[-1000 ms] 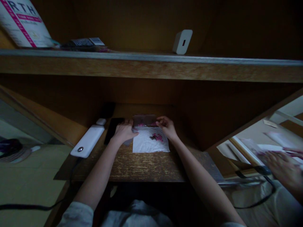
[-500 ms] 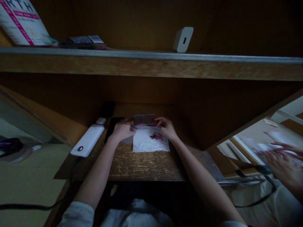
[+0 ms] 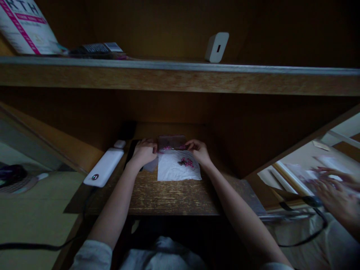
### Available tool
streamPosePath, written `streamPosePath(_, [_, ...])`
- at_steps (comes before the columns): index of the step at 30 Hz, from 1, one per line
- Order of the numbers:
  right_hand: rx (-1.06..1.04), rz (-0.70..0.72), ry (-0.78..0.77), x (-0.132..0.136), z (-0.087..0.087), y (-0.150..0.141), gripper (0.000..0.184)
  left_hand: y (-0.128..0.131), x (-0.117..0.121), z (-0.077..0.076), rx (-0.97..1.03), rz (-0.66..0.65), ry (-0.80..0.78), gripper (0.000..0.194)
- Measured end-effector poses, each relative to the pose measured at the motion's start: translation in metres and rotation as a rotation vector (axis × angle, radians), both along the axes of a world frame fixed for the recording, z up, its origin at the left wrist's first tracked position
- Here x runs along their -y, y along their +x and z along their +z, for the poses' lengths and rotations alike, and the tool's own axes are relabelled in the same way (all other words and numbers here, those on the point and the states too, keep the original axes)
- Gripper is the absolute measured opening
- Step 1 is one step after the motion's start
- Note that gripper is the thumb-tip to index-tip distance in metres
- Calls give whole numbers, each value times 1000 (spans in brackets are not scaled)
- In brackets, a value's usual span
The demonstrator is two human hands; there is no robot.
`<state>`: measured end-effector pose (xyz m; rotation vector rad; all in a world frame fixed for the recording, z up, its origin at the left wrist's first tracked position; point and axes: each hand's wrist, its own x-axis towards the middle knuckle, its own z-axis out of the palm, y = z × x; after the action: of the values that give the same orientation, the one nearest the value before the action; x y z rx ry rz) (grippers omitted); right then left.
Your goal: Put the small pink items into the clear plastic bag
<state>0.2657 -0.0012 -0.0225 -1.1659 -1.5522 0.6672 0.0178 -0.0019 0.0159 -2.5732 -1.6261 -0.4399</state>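
Observation:
On a dark wooden desk (image 3: 168,198) lies a white sheet of paper (image 3: 174,170) with a small cluster of pink beads (image 3: 186,162) on it. Behind the sheet I hold a small clear plastic bag (image 3: 171,143) with pink beads inside. My left hand (image 3: 144,151) pinches its left edge, fingers closed. My right hand (image 3: 198,150) grips its right edge, fingers curled, just above the loose beads.
A white power bank (image 3: 103,167) and a dark phone (image 3: 132,152) lie left of my hands. The shelf (image 3: 180,75) above carries a white box (image 3: 216,47) and a book (image 3: 25,26). At the right another person's hands (image 3: 334,191) move over papers.
My left hand has shifted slightly left along the bag's edge. The other person's hands at the right keep moving. The paper and loose beads have not moved.

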Motion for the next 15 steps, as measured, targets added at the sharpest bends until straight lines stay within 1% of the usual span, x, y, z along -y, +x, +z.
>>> streamPosePath(5, [36, 13, 4, 1, 0, -1, 34, 2, 4, 11, 56, 49, 31, 9])
streamPosePath(8, [38, 18, 12, 1, 0, -1, 34, 2, 4, 17, 106, 51, 63, 9])
streamPosePath(11, [26, 47, 32, 2, 2, -2, 32, 1, 5, 21, 177, 29, 91, 10])
streamPosePath(15, [-30, 120, 40, 7, 7, -5, 26, 4, 7, 25, 288, -39, 59, 13])
